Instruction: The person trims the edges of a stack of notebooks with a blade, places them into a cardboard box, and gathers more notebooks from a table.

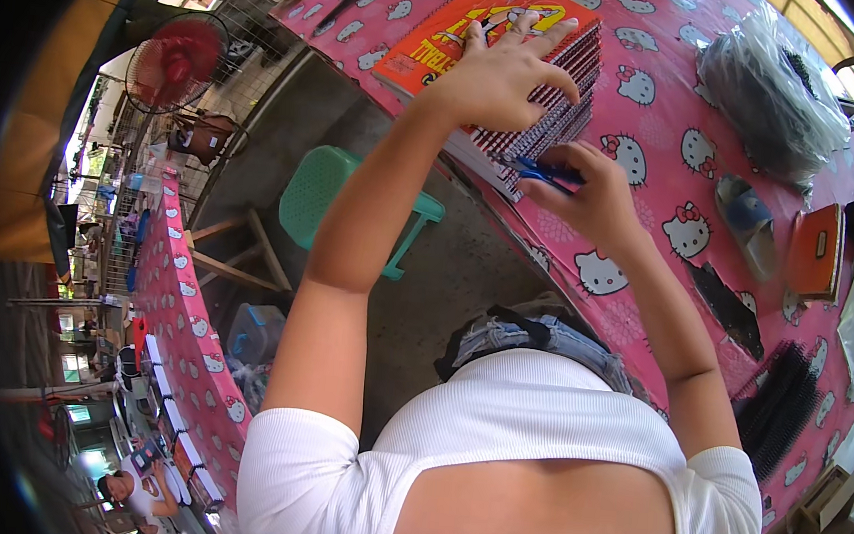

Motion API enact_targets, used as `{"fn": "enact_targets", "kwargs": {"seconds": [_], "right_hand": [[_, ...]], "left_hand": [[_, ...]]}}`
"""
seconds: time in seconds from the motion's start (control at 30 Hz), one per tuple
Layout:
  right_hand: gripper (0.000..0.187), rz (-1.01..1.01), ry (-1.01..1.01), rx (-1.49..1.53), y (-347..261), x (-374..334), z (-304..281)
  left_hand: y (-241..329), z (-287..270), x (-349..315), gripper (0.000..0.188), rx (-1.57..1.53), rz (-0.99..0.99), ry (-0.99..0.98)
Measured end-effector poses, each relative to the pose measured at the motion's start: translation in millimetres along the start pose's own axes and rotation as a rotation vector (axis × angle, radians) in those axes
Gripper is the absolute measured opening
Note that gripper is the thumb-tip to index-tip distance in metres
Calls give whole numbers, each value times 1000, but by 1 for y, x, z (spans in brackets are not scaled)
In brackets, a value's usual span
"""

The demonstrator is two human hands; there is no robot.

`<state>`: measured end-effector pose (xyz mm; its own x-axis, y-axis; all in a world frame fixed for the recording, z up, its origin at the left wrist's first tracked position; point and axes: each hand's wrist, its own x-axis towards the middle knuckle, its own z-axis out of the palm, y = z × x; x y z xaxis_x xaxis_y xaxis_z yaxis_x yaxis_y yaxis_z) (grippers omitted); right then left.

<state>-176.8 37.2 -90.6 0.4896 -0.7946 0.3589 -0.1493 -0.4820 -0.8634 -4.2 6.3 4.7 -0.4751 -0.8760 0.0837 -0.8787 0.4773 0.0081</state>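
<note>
A tall stack of spiral-bound notebooks (439,52), with an orange cover on top, stands at the edge of the pink table. Across the top cover and the bound side lies my left hand (507,78), its fingers spread. My right hand (593,195) is closed round a small pair of blue-handled pliers (547,173). Their jaws point at the lower part of the stack, by the ends of the dark spiral wires (559,117). Whether the jaws touch a wire is too small to tell.
On the pink patterned table (650,114) lie a clear plastic bag (781,99), a blue slipper (748,224), an orange notebook (815,252) and a bundle of black spirals (777,405). A green stool (317,193) and a red fan (175,64) stand left; a person (143,494) sits farther off.
</note>
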Motion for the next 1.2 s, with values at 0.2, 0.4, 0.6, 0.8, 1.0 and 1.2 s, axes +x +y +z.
{"fn": "enact_targets", "kwargs": {"seconds": [0.2,0.4,0.6,0.8,1.0,1.2], "right_hand": [[45,486,-254,354,2,8,-12],[47,-426,253,-495,-3,-8,-11],[40,-165,50,-203,3,-2,-1],[46,783,-410,744,13,4,-14],[44,-295,147,-328,17,-15,-8],[38,309,-254,305,25,-2,-11]], "left_hand": [[0,-4,3,38,-16,28,-40],[-17,-28,40,74,-5,46,189],[-23,-15,107,70,-201,-109,-40],[-10,-11,107,53,-137,-119,-94],[-18,-6,108,43,-79,-192,-78],[-7,-10,111,43,-108,-188,-65]]}}
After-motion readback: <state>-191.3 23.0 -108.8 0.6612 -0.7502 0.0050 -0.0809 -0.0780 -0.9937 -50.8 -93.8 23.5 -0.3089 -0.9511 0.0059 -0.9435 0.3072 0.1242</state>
